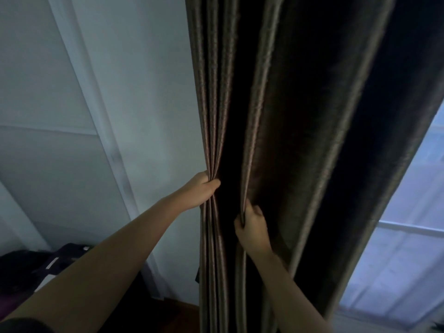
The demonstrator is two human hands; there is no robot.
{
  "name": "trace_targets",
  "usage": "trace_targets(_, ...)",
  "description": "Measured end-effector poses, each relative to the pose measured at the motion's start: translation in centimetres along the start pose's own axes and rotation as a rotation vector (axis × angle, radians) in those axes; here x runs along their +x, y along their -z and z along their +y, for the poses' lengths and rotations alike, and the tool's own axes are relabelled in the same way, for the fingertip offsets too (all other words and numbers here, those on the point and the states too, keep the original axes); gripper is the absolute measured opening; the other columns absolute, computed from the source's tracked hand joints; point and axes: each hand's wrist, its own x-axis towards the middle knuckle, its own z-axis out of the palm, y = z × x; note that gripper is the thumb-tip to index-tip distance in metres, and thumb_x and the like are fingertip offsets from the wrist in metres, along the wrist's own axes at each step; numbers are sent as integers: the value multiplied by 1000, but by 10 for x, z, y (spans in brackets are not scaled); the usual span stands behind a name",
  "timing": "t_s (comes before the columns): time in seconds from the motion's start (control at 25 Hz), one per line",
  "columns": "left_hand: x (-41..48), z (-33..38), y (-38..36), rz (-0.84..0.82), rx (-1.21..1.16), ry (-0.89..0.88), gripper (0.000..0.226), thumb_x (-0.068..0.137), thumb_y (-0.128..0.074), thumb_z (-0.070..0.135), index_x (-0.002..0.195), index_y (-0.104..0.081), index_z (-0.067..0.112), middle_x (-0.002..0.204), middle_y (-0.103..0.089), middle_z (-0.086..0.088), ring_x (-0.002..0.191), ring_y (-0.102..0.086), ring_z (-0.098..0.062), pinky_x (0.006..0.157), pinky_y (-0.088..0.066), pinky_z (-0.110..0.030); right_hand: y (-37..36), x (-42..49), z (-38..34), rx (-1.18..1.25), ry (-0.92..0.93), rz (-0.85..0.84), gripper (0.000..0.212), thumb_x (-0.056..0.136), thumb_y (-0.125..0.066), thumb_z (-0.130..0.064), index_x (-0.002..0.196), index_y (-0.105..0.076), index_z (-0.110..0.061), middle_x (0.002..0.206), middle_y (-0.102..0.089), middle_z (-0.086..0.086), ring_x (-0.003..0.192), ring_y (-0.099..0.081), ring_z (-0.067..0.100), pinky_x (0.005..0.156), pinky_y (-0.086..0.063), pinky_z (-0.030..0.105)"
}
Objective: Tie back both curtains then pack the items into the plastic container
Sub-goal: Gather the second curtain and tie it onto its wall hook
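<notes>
Beside the pale wall (144,92), the dark curtain (300,116) hangs in long folds mid-view, the bright window (406,248) showing past its right edge; the left hand (203,189) is up at the curtain's left side, clamped tight round a bunch of pleats, cloth pinching in at the grip; the right hand (252,228) sits lower and just to the right, fist closed on a single fold; hands near each other but apart, a dark hollow of cloth between them; low on the left, some dark clutter (36,265), too dim to make out.
</notes>
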Motion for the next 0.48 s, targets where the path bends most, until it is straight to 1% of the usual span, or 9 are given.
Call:
trace_targets(0.12, 1, 7, -8, -10, -1, -6, 29, 94, -40, 9, 113, -60, 18, 109, -61, 2, 104, -56, -14, 93, -39, -26, -7, -4, 4, -10, 25, -71, 60, 86, -52, -8, 142, -35, -18, 121, -54, 18, 108, -56, 32, 97, -46, 39)
trace_targets(0.2, 2, 11, -13, -11, -13, -23, 32, 94, -39, 9, 119, -58, 17, 115, -60, 2, 108, -55, -13, 94, -38, -24, -8, -4, 4, -46, 39, -95, 57, 86, -53, -10, 140, -36, -15, 121, -53, 18, 109, -55, 33, 95, -47, 39)
trace_targets(0.28, 1, 16, -17, -12, -26, -36, 34, 95, -38, 8, 122, -57, 14, 117, -59, 1, 109, -54, -13, 93, -38, -23, -11, -6, 2, -91, 28, -113, 56, 87, -52, -11, 140, -33, -17, 122, -53, 17, 109, -55, 32, 93, -47, 41)
trace_targets(0.36, 0, 19, -20, -32, -49, -17, 31, 92, -42, 11, 118, -59, 14, 115, -60, 0, 108, -56, -17, 95, -41, -26, -15, -5, 1, -101, 13, -106, 58, 88, -51, -11, 142, -30, -19, 126, -51, 16, 112, -54, 30, 96, -47, 42)
trace_targets(0.4, 1, 18, -21, -42, -62, -9, 30, 87, -46, 17, 113, -62, 17, 114, -62, -1, 108, -58, -19, 98, -42, -31, -17, -3, 2, -111, 11, -98, 59, 89, -50, -10, 143, -29, -19, 128, -51, 16, 114, -53, 29, 97, -47, 42)
trace_targets(0.48, 5, 13, -22, -48, -102, 23, 34, 70, -54, 33, 100, -67, 26, 113, -66, -5, 108, -60, -24, 104, -41, -43, -20, 0, 2, -137, 2, -99, 61, 88, -49, -8, 144, -28, -16, 132, -50, 16, 120, -49, 28, 101, -44, 40)
